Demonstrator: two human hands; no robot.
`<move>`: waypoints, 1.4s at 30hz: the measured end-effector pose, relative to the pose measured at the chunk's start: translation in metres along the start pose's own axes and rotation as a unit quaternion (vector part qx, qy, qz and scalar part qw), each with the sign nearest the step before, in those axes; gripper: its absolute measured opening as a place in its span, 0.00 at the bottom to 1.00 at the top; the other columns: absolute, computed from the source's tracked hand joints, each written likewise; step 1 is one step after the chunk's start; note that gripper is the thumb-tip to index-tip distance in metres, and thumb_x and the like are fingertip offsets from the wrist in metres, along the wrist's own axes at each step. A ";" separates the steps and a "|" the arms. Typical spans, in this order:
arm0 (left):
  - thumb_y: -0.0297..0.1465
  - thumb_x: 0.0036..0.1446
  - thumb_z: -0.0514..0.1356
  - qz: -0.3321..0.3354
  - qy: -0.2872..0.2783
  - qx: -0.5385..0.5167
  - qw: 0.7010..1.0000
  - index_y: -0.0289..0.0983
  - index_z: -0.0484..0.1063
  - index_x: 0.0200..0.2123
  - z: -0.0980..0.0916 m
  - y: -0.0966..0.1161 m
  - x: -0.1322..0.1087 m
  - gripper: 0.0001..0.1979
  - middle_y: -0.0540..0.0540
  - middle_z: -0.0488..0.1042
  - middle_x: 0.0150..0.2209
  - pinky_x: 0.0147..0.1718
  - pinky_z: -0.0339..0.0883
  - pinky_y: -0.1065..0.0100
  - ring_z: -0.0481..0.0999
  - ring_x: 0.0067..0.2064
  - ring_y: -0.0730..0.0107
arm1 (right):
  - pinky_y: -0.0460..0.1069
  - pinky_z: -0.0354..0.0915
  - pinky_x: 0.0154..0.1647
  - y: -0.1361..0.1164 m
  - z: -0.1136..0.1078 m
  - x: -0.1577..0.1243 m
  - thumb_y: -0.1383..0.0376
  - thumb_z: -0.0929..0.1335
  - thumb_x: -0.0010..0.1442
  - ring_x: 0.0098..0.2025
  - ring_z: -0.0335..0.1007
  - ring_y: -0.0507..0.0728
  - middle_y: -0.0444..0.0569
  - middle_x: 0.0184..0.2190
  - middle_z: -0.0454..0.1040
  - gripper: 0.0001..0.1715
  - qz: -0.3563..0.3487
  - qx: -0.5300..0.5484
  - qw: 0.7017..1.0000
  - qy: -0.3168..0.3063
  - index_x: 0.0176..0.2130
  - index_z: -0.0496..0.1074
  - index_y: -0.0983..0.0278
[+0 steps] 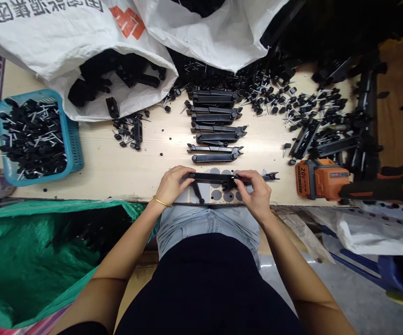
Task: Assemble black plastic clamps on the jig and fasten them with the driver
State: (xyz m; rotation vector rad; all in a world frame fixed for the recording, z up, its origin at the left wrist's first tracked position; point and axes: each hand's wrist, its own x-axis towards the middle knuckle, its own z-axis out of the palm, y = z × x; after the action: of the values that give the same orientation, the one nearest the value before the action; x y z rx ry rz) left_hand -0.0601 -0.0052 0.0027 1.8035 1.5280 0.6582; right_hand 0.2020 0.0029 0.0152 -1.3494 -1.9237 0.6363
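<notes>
A long black plastic bar (212,177) lies level between my hands at the table's front edge. Closed on its left end are the fingers of my left hand (172,185). My right hand (255,190) pinches its right end, where a small shiny metal bit shows at the fingertips. Under the bar, a thin black arm (197,190) slants down toward the table edge. A forked black piece (271,177) sticks out to the right past my right hand. Just beyond the bar, several black folding arms (217,158) are stacked in a column.
A blue basket (74,144) of black knobs with metal pins stands at left. White sacks (93,28) of black parts sit behind. Loose knobs (267,97) are heaped at the back and right. An orange power tool (323,179) lies at right; a green sack (20,260) hangs open below left.
</notes>
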 end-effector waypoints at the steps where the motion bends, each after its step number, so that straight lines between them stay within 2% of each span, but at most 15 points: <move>1: 0.29 0.57 0.61 0.000 -0.001 -0.001 1.000 0.37 0.74 0.43 0.000 0.000 0.000 0.10 0.45 0.77 0.39 0.41 0.71 0.66 0.76 0.37 0.69 | 0.52 0.73 0.39 0.001 0.000 -0.001 0.66 0.66 0.62 0.38 0.74 0.55 0.50 0.38 0.76 0.08 0.003 0.009 1.000 0.003 0.43 0.69 0.61; 5: 0.29 0.57 0.61 0.002 -0.002 0.002 1.000 0.36 0.74 0.42 -0.001 0.000 0.001 0.09 0.46 0.76 0.38 0.40 0.71 0.66 0.76 0.37 0.69 | 0.51 0.73 0.38 0.001 0.002 -0.004 0.67 0.66 0.61 0.39 0.74 0.55 0.50 0.38 0.76 0.07 -0.008 0.018 1.000 0.000 0.42 0.69 0.61; 9: 0.30 0.57 0.61 0.005 -0.008 0.009 1.000 0.37 0.74 0.42 0.000 0.000 0.001 0.09 0.47 0.76 0.36 0.39 0.70 0.66 0.75 0.36 0.69 | 0.55 0.72 0.43 0.002 0.009 -0.005 0.67 0.64 0.63 0.42 0.73 0.58 0.52 0.38 0.76 0.07 -0.035 -0.057 0.998 -0.022 0.41 0.70 0.60; 12: 0.30 0.57 0.60 0.005 -0.012 0.018 1.000 0.37 0.73 0.42 -0.001 -0.001 0.001 0.08 0.46 0.75 0.36 0.39 0.70 0.65 0.75 0.36 0.68 | 0.56 0.71 0.43 0.012 0.013 -0.006 0.68 0.62 0.64 0.42 0.72 0.59 0.54 0.39 0.77 0.11 -0.072 -0.101 0.991 -0.048 0.43 0.72 0.61; 15: 0.30 0.58 0.59 0.002 -0.029 0.049 0.998 0.38 0.72 0.42 -0.005 0.001 0.002 0.08 0.46 0.75 0.38 0.41 0.70 0.63 0.75 0.38 0.66 | 0.57 0.70 0.44 0.026 0.007 -0.008 0.69 0.61 0.64 0.44 0.70 0.59 0.54 0.42 0.76 0.16 -0.107 -0.097 0.986 -0.078 0.49 0.72 0.59; 18: 0.31 0.58 0.59 0.042 -0.062 0.122 0.990 0.38 0.72 0.43 -0.006 0.010 0.005 0.09 0.44 0.75 0.39 0.45 0.68 0.59 0.73 0.43 0.60 | 0.57 0.69 0.46 0.036 -0.005 -0.011 0.71 0.60 0.64 0.45 0.68 0.59 0.54 0.43 0.76 0.24 -0.144 -0.100 0.976 -0.126 0.57 0.67 0.58; 22: 0.31 0.56 0.61 0.113 -0.109 0.235 0.959 0.36 0.70 0.47 0.008 0.024 0.016 0.15 0.40 0.73 0.44 0.46 0.65 0.57 0.70 0.47 0.54 | 0.60 0.65 0.52 0.044 -0.011 -0.016 0.69 0.61 0.64 0.48 0.66 0.60 0.54 0.45 0.74 0.29 -0.171 -0.140 0.960 -0.169 0.63 0.59 0.58; 26: 0.27 0.57 0.60 0.114 -0.131 0.283 0.943 0.35 0.70 0.44 0.025 0.025 0.025 0.11 0.40 0.72 0.42 0.42 0.65 0.60 0.70 0.45 0.56 | 0.60 0.64 0.50 0.057 -0.004 -0.019 0.69 0.61 0.64 0.47 0.64 0.60 0.54 0.44 0.73 0.30 -0.173 -0.161 0.957 -0.170 0.63 0.59 0.56; 30: 0.27 0.58 0.60 0.136 -0.129 0.305 0.934 0.36 0.69 0.42 0.030 0.021 0.029 0.09 0.41 0.71 0.41 0.41 0.65 0.61 0.70 0.44 0.58 | 0.58 0.63 0.46 0.071 -0.001 -0.014 0.71 0.60 0.64 0.44 0.63 0.59 0.53 0.42 0.73 0.30 -0.190 -0.149 0.951 -0.195 0.63 0.59 0.54; 33: 0.27 0.58 0.59 0.137 -0.134 0.309 0.931 0.37 0.69 0.42 0.028 0.021 0.030 0.08 0.41 0.72 0.42 0.41 0.66 0.62 0.71 0.45 0.58 | 0.57 0.62 0.44 0.070 -0.005 -0.005 0.70 0.60 0.65 0.42 0.62 0.59 0.53 0.40 0.73 0.29 -0.207 -0.153 0.942 -0.217 0.63 0.59 0.55; 36: 0.30 0.58 0.59 0.115 -0.164 0.249 0.948 0.37 0.70 0.39 0.018 0.025 0.031 0.06 0.42 0.73 0.40 0.38 0.67 0.64 0.73 0.43 0.59 | 0.54 0.61 0.41 0.056 -0.014 0.003 0.68 0.60 0.65 0.38 0.61 0.58 0.53 0.37 0.72 0.28 -0.211 -0.149 0.936 -0.238 0.64 0.58 0.59; 39: 0.41 0.56 0.60 0.086 -0.258 0.073 0.960 0.38 0.72 0.35 -0.002 0.034 0.030 0.12 0.45 0.74 0.32 0.33 0.68 0.66 0.74 0.34 0.62 | 0.53 0.60 0.42 0.036 -0.029 0.010 0.65 0.60 0.66 0.38 0.63 0.57 0.51 0.35 0.72 0.28 -0.223 -0.114 0.934 -0.254 0.64 0.57 0.62; 40: 0.46 0.56 0.59 0.060 -0.307 -0.012 0.950 0.39 0.73 0.35 -0.009 0.039 0.030 0.16 0.46 0.74 0.30 0.30 0.68 0.66 0.74 0.31 0.64 | 0.53 0.59 0.43 0.028 -0.035 0.013 0.64 0.60 0.66 0.38 0.64 0.56 0.50 0.35 0.72 0.27 -0.228 -0.098 0.935 -0.252 0.63 0.58 0.62; 41: 0.52 0.54 0.58 0.023 -0.362 -0.103 0.926 0.39 0.73 0.35 -0.014 0.044 0.029 0.22 0.46 0.74 0.29 0.28 0.68 0.67 0.74 0.29 0.65 | 0.54 0.58 0.45 0.021 -0.041 0.017 0.63 0.60 0.67 0.39 0.66 0.56 0.50 0.37 0.73 0.25 -0.232 -0.080 0.937 -0.249 0.62 0.60 0.61; 42: 0.57 0.53 0.55 -0.025 -0.413 -0.192 0.890 0.39 0.74 0.37 -0.017 0.051 0.028 0.27 0.46 0.75 0.29 0.27 0.68 0.66 0.74 0.27 0.66 | 0.55 0.57 0.48 0.014 -0.046 0.021 0.62 0.60 0.67 0.41 0.67 0.56 0.51 0.39 0.74 0.24 -0.235 -0.058 0.938 -0.249 0.61 0.62 0.60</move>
State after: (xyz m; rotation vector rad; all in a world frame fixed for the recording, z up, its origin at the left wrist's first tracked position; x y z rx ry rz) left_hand -0.0354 0.0205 0.0513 1.4378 0.7880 0.0980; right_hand 0.2413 0.0270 0.0400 -0.7742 -2.6121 0.6679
